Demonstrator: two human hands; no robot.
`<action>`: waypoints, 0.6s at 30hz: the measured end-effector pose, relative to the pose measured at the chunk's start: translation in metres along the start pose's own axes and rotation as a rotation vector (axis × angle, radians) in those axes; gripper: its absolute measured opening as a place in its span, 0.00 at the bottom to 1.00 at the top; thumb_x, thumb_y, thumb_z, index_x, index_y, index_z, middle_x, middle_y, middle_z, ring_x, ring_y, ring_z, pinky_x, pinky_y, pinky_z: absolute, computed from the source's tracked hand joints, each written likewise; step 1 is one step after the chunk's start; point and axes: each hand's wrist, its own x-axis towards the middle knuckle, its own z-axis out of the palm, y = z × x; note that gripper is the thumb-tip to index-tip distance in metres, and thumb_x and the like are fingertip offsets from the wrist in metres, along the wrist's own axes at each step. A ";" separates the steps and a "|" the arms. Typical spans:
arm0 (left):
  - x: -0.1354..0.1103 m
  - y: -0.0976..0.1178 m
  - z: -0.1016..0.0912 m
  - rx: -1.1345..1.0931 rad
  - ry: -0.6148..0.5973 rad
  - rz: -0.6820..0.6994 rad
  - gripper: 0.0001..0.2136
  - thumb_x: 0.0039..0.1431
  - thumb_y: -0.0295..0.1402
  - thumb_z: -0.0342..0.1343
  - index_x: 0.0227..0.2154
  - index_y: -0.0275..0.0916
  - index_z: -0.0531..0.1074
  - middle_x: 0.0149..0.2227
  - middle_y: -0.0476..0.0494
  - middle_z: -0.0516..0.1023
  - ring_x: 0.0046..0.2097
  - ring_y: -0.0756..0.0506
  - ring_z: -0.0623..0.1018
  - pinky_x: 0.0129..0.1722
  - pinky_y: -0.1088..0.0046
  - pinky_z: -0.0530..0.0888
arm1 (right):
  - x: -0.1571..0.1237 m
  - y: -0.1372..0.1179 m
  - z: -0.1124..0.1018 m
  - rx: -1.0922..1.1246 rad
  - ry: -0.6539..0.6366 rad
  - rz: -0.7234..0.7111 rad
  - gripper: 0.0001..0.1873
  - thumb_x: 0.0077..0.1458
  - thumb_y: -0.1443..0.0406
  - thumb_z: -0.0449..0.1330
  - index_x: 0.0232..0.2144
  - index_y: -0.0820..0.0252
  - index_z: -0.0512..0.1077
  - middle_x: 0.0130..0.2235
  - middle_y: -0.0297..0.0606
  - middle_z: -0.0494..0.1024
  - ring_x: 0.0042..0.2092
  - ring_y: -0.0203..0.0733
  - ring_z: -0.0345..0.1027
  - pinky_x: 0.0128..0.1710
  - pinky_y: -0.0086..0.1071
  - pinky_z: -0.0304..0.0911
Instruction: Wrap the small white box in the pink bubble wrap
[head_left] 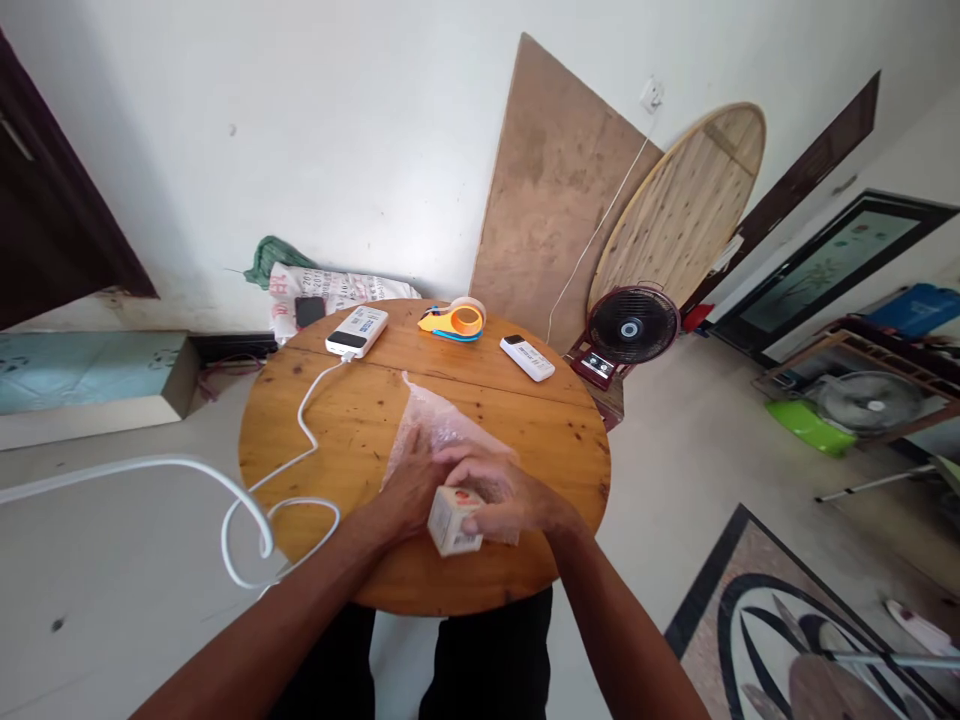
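A small white box (452,522) with a red mark on top sits near the front edge of a round wooden table (345,420). My left hand (409,490) is closed against the box's left side. My right hand (502,490) lies over the box's right side, fingers curled on a sheet of clear bubble wrap (435,425) that spreads from under both hands toward the table's middle.
On the table's far side lie a white power bank (358,331) with a white cable (300,420), an orange tape dispenser (455,320) and a white remote (527,357). A floor fan (632,326), leaning boards and a sack stand behind.
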 end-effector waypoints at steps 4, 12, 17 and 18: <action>0.005 -0.001 -0.007 0.056 -0.058 0.043 0.39 0.44 0.52 0.59 0.60 0.47 0.59 0.66 0.35 0.49 0.66 0.28 0.47 0.61 0.42 0.44 | -0.005 0.026 -0.024 0.072 0.211 0.132 0.15 0.47 0.58 0.64 0.37 0.57 0.72 0.58 0.39 0.65 0.63 0.48 0.51 0.60 0.43 0.46; 0.005 -0.011 -0.017 0.055 0.075 -0.191 0.20 0.55 0.36 0.49 0.52 0.45 0.69 0.61 0.42 0.63 0.64 0.35 0.56 0.61 0.45 0.49 | 0.008 0.073 -0.026 0.247 0.475 0.174 0.17 0.44 0.59 0.64 0.37 0.59 0.70 0.55 0.39 0.67 0.52 0.45 0.64 0.51 0.37 0.59; 0.006 -0.020 -0.016 0.062 0.108 -0.322 0.21 0.51 0.30 0.48 0.49 0.42 0.70 0.56 0.43 0.70 0.61 0.38 0.62 0.61 0.49 0.52 | 0.009 0.077 -0.018 0.190 0.502 0.182 0.21 0.42 0.58 0.66 0.39 0.59 0.70 0.53 0.39 0.68 0.49 0.44 0.66 0.48 0.35 0.62; 0.006 -0.020 -0.016 0.068 0.101 -0.314 0.21 0.51 0.30 0.48 0.49 0.43 0.70 0.57 0.43 0.69 0.61 0.38 0.62 0.61 0.48 0.52 | 0.010 0.076 -0.016 0.150 0.493 0.174 0.22 0.41 0.57 0.67 0.39 0.59 0.70 0.54 0.40 0.67 0.50 0.44 0.66 0.49 0.35 0.61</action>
